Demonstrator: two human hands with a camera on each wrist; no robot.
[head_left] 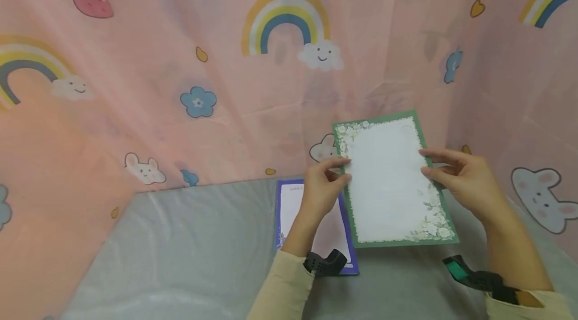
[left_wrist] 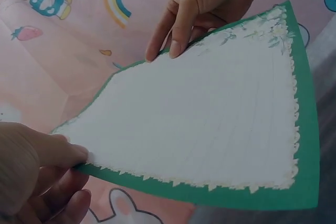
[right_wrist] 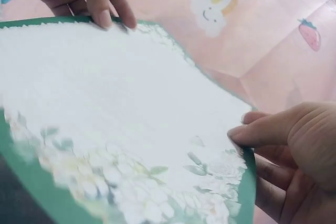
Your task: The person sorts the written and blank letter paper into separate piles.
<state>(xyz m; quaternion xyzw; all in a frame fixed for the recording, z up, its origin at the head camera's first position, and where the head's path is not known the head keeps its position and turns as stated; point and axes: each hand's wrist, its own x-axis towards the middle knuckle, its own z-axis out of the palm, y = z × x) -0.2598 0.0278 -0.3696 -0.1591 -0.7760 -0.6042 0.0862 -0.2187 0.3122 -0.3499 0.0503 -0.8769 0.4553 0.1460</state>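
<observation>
A sheet of paper (head_left: 386, 179) with a green border and white flowers in two corners is held up above the table, its blank white face toward the head camera. My left hand (head_left: 321, 187) pinches its left edge between thumb and fingers. At the opposite edge, my right hand (head_left: 469, 179) pinches it the same way. In the left wrist view the sheet (left_wrist: 194, 119) bows slightly between the hands. The right wrist view shows the flower print (right_wrist: 142, 192) near my right thumb. Partly behind my left forearm lies a purple-bordered sheet (head_left: 331, 234) on the table.
A grey cover (head_left: 189, 250) lies over the table. Behind and at the sides hangs a pink curtain (head_left: 253, 144) with rainbows, rabbits and flowers. Dark wrist mounts (head_left: 325, 262) sit on both forearms, over light sleeves.
</observation>
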